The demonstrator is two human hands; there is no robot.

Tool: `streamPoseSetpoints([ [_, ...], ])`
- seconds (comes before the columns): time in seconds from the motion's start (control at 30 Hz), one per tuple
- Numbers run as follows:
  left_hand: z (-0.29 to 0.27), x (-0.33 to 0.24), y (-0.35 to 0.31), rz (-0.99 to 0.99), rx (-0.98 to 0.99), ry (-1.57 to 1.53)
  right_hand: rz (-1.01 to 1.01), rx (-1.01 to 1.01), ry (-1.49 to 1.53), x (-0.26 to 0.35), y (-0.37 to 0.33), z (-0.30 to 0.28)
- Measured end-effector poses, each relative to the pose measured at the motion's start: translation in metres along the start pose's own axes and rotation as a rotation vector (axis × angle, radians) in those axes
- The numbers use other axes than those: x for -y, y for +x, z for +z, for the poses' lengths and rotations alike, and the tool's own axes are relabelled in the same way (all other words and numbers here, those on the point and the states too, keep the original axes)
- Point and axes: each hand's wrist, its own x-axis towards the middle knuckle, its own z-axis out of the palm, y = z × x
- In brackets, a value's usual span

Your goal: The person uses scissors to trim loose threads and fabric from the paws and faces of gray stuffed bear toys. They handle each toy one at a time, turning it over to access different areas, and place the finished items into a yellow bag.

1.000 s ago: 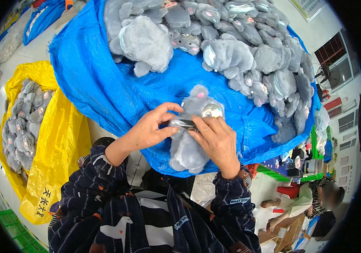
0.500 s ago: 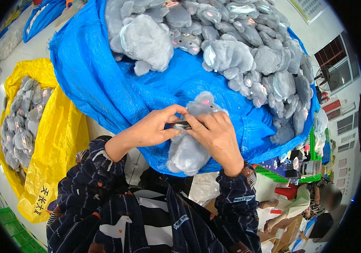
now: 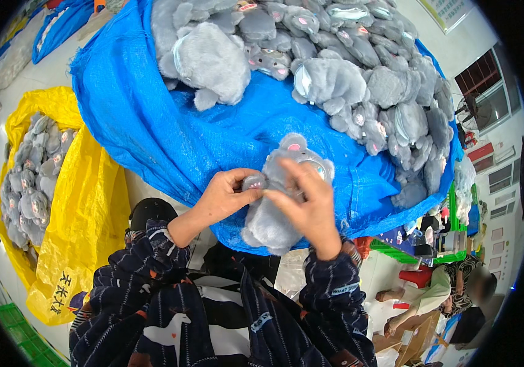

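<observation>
Hands (image 3: 268,199) hold grey plush toy (image 3: 274,214) over toy-filled blue sack (image 3: 152,128).

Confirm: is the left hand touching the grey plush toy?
Touching. The head view shows the left hand with its fingertips pinching the grey plush toy at its side.

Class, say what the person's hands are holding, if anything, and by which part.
Both hands hold one grey plush toy: the left hand pinches an ear at its head, and the right hand covers its face and upper body.

A heap of grey plush toys (image 3: 360,79) lay on a blue tarp (image 3: 170,140). A yellow sack (image 3: 84,202) beside it held more grey toys (image 3: 29,183).
</observation>
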Motion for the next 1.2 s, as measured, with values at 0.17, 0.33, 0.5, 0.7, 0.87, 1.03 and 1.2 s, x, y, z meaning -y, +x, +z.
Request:
streamPoseSetpoints([
  [0.17,-0.001,-0.002,-0.004,0.087,0.015,0.214,-0.162,0.061,-0.31,-0.006,-0.005,0.033],
  [0.33,0.001,-0.003,-0.008,-0.04,0.01,-0.117,-0.244,-0.113,-0.276,-0.025,-0.007,0.039],
  [0.5,-0.001,0.008,-0.008,-0.219,0.007,-0.326,0.331,-0.452,0.308,-0.012,-0.014,0.014],
  [0.7,-0.002,0.001,-0.012,-0.153,0.002,-0.364,0.242,0.192,0.483,0.015,-0.065,-0.032],
  [0.87,0.001,0.007,-0.008,-0.124,-0.022,-0.321,0.391,0.278,0.306,0.007,-0.119,-0.016],
  [1.03,-0.008,0.013,-0.013,-0.089,-0.128,-0.3,0.365,-0.012,0.267,-0.009,-0.136,-0.001],
  [1.2,-0.008,0.009,-0.013,-0.099,-0.116,-0.305,0.719,-0.253,0.226,-0.024,-0.134,-0.025],
])
